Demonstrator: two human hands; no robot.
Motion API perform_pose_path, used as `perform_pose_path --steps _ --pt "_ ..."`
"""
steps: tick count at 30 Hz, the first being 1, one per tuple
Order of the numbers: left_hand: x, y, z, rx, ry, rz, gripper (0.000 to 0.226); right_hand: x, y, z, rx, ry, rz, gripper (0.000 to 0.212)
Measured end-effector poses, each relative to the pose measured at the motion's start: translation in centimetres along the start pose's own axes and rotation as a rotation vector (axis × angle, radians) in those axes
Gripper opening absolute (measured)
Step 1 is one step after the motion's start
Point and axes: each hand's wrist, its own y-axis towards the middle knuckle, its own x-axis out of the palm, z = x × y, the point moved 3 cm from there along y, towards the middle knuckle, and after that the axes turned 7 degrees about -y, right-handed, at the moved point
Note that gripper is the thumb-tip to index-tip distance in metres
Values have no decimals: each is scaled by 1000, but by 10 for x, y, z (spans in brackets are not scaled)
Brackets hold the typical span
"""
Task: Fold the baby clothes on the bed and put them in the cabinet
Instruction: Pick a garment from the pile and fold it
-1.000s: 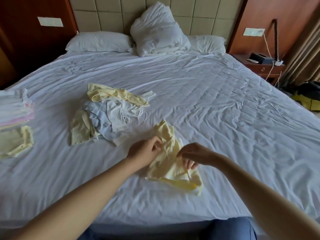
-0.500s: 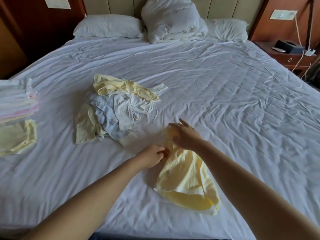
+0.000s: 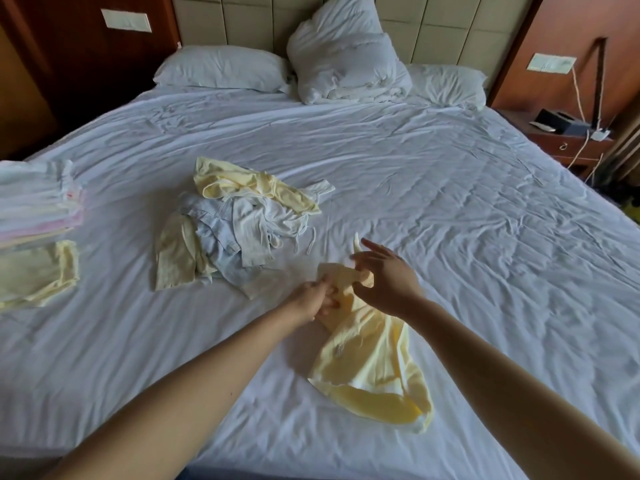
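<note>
Near the bed's front edge: yellow garment (image 3: 367, 358) lies crumpled on the sheet (image 3: 450, 202). Left hand (image 3: 313, 299) pinches its top end; right hand (image 3: 384, 278) pinches the same end with the thumb, other fingers splayed. Small mark on the front is too blurred to read. Unfolded pile (image 3: 242, 223) just beyond, folded stack (image 3: 38, 202) far left.

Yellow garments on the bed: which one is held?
The pale yellow garment nearest the camera, held by left hand and right hand; other yellow pieces lie untouched.

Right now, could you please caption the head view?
Left hand and right hand hold a yellow garment on the bed, near unfolded clothes.
</note>
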Motion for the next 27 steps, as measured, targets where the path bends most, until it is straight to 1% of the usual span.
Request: perform_pose_path --steps 2,3,5,7,9,11,13,14,15,16,17,18,20,21,22,23,25,27 --pt "-1 -6 13 -26 -140 10 56 -14 -3 -11 -44 -23 15 16" --pt "-3 -10 19 -47 -224 8 56 -20 -5 -17 -31 -36 -8 16" --pt "-9 -16 27 -93 -349 7 46 -29 -8 -31 32 -12 -105 18" --pt "-16 -26 34 -102 -373 -1 26 -35 -13 -47 49 30 -211 26" --pt "-25 -33 38 -88 -326 25 12 -39 -19 -65 31 66 -324 28" --pt "-32 -38 36 -98 -285 54 14 -36 -26 -80 40 171 -481 22" --pt "-40 -43 32 -99 -172 97 15 -31 -31 -94 95 405 -647 12" --pt "-45 -46 28 -87 -81 128 13 -29 -32 -102 132 531 -696 13" --pt "-51 -49 24 -69 19 162 14 -27 -31 -109 161 635 -705 17" --pt "-57 -49 20 -39 136 193 20 -28 -27 -111 180 699 -666 20" --pt "-65 -50 14 -21 241 225 26 -28 -21 -114 188 719 -586 24" --pt "-74 -52 8 -20 317 248 31 -30 -14 -115 195 679 -474 29" --pt "-89 -59 -6 -35 401 290 36 -31 -4 -110 212 441 -263 32" --pt "-96 -63 -13 -40 413 304 37 -28 -1 -106 221 286 -204 32" --pt "-103 -66 -20 -32 419 315 38 -21 -1 -100 235 166 -185 31" --pt "-108 -70 -27 -25 422 316 38 -10 -1 -94 257 99 -218 31" --pt "-116 -77 -40 -29 410 324 34 15 -5 -85 300 13 -379 31" --pt "-120 -79 -54 -49 419 341 24 40 -13 -83 275 -16 -539 25"
